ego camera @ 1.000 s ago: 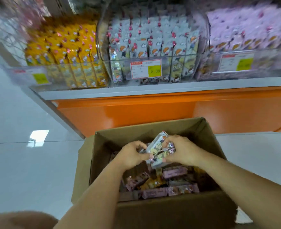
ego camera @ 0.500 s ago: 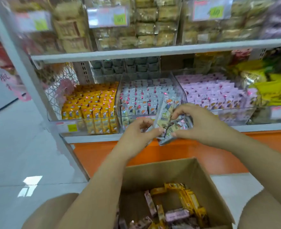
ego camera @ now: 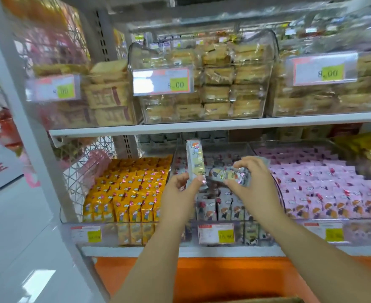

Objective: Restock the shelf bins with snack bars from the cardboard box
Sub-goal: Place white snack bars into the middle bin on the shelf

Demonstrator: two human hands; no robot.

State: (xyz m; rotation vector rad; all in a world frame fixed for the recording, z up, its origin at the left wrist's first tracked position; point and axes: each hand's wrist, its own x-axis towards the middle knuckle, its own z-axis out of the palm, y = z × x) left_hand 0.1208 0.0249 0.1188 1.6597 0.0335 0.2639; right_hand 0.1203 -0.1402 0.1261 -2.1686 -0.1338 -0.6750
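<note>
My left hand [ego camera: 183, 191] pinches a single grey-white snack bar [ego camera: 194, 159] by its lower end and holds it upright over the middle clear bin [ego camera: 241, 226]. My right hand [ego camera: 253, 182] grips a small bunch of the same grey snack bars [ego camera: 228, 174], lying sideways, just right of the upright bar. Both hands hover above the rows of grey bars standing in that bin. Only the top rim of the cardboard box [ego camera: 267, 300] shows at the bottom edge.
A bin of yellow bars [ego camera: 127, 193] sits to the left, a bin of pink bars [ego camera: 324, 186] to the right. The shelf above [ego camera: 202, 125] carries clear bins of bread packs. A white upright post [ego camera: 27, 127] stands at the left. Orange base panel below.
Both hands rose from the box to the middle bin with the grey bars. My left hand has drawn one bar out of the bunch and turned it upright.
</note>
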